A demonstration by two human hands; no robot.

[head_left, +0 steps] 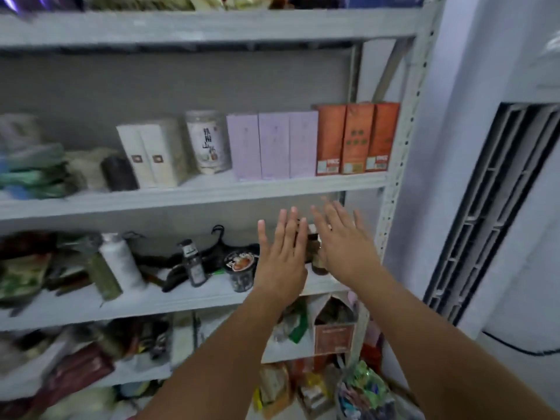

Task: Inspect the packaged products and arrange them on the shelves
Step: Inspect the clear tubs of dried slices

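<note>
Both hands empty, fingers spread: left hand, right hand, raised before small brown jars. Risk: reaching in blind, I topple them off the shelf.

The left hand and right hand cover most of a dark jar between them — its label cannot be read. The heap of packets at the left edge is blurred and cut off. The top-shelf goods are cropped — kinds unclear.
</note>
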